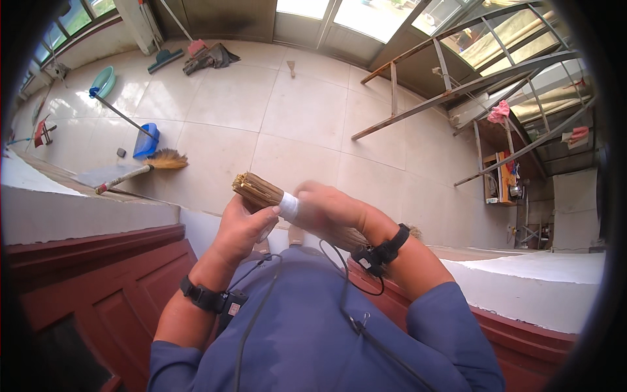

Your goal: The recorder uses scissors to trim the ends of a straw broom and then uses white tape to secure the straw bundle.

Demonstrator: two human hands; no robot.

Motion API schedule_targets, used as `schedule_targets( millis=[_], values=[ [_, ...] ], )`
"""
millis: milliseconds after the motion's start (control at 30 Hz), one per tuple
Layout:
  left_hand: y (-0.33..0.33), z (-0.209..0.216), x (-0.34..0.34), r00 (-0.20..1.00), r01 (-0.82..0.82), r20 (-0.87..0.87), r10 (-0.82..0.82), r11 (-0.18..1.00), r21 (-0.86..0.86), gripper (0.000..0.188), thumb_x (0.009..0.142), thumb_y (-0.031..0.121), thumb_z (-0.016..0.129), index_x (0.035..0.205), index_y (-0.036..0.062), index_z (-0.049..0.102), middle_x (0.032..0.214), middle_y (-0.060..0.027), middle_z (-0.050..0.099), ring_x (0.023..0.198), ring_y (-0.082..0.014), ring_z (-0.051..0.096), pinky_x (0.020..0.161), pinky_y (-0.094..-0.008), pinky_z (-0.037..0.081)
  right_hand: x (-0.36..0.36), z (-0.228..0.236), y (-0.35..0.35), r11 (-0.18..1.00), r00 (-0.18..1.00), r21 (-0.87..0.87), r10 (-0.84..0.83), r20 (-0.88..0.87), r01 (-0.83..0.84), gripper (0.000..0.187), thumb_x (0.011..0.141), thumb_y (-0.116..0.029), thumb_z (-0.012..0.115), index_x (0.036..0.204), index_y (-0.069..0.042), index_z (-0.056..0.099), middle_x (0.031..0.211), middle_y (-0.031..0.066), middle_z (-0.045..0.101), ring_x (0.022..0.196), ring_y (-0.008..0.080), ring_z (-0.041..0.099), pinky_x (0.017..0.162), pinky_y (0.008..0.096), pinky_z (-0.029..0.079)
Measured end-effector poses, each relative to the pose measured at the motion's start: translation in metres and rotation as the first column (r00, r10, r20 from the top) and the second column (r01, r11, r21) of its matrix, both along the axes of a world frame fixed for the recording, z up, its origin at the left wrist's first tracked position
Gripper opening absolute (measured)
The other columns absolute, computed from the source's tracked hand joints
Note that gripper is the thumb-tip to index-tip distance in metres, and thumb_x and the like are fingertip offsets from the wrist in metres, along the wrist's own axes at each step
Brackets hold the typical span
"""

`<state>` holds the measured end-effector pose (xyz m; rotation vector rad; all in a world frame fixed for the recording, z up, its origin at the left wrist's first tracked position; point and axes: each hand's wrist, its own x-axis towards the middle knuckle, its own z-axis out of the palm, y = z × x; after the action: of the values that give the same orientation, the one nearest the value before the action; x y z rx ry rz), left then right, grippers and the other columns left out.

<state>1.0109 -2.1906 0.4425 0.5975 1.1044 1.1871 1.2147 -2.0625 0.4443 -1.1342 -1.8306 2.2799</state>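
Observation:
A broom made of thin brown twigs or stalks [260, 189] lies across the front of my body, tilted down to the right. Its blunt cut end points to the upper left, and wispy tips show past my right forearm. White tape or cloth [289, 206] is wound in a band around the stalks. My left hand [245, 225] is closed around the bundle just below the cut end, thumb near the white band. Over the stalks just right of the band is my right hand [330, 206], its fingers smeared by motion. Part of the broom is hidden under my right hand and forearm.
On the tiled floor to the left are a straw broom [166, 159], a blue dustpan [146, 141] and a green basin [104, 83]. A scraper [291, 68] lies farther off. A metal frame [450, 95] stands at right. Low white-topped walls [91, 215] flank me.

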Motion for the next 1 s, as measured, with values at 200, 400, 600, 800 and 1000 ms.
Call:
schedule_targets(
  millis=[200,400,600,800,1000],
  values=[
    [-0.003,-0.016,-0.010,0.974,-0.227,0.017,0.228,0.973,-0.030,0.040,0.087,0.008,0.071,0.123,-0.0025,0.055,0.112,-0.0106,0.065,0.100,-0.0175,0.063,0.088,-0.0327,0.052,0.000,-0.003,-0.048,0.747,0.942,0.632,-0.024,0.334,-0.205,0.069,0.078,-0.042,0.082,0.126,-0.002,0.053,0.101,0.0201,0.067,0.093,0.0380,0.067,0.082,0.0422,0.053],
    [-0.002,-0.003,-0.012,0.990,-0.119,0.084,0.117,0.993,0.019,0.059,0.085,0.021,0.082,0.129,-0.0017,0.050,0.121,-0.0130,0.061,0.109,-0.0194,0.060,0.094,-0.0340,0.050,0.011,-0.011,-0.051,0.743,0.977,0.666,-0.093,0.192,-0.060,0.057,0.081,-0.041,0.079,0.121,-0.007,0.057,0.102,0.0171,0.067,0.096,0.0376,0.066,0.083,0.0438,0.052],
    [-0.019,-0.012,-0.004,0.986,-0.143,0.083,0.143,0.990,0.003,0.069,0.087,0.020,0.079,0.139,-0.0012,0.039,0.129,-0.0148,0.056,0.116,-0.0239,0.060,0.091,-0.0369,0.056,0.014,0.003,-0.047,0.663,0.953,0.737,-0.121,0.278,-0.130,0.053,0.084,-0.040,0.076,0.121,-0.007,0.058,0.106,0.0176,0.067,0.099,0.0387,0.065,0.083,0.0451,0.052],
    [-0.026,-0.013,-0.003,0.985,-0.070,0.150,0.086,0.992,-0.106,0.059,0.094,0.024,0.072,0.137,0.0000,0.040,0.135,-0.0187,0.055,0.121,-0.0300,0.061,0.095,-0.0435,0.057,0.015,0.003,-0.045,0.647,0.947,0.759,-0.197,0.254,-0.069,0.052,0.083,-0.039,0.077,0.120,-0.007,0.059,0.108,0.0188,0.066,0.100,0.0388,0.065,0.084,0.0452,0.052],
    [-0.026,-0.019,-0.006,0.970,-0.017,0.241,0.034,0.997,-0.070,0.026,0.103,0.028,0.059,0.116,0.0054,0.059,0.120,-0.0120,0.066,0.118,-0.0280,0.064,0.091,-0.0418,0.056,0.015,0.007,-0.040,0.564,0.953,0.824,-0.219,0.207,-0.050,0.051,0.081,-0.036,0.078,0.118,-0.006,0.061,0.107,0.0182,0.065,0.101,0.0377,0.064,0.085,0.0445,0.052]
  ],
)
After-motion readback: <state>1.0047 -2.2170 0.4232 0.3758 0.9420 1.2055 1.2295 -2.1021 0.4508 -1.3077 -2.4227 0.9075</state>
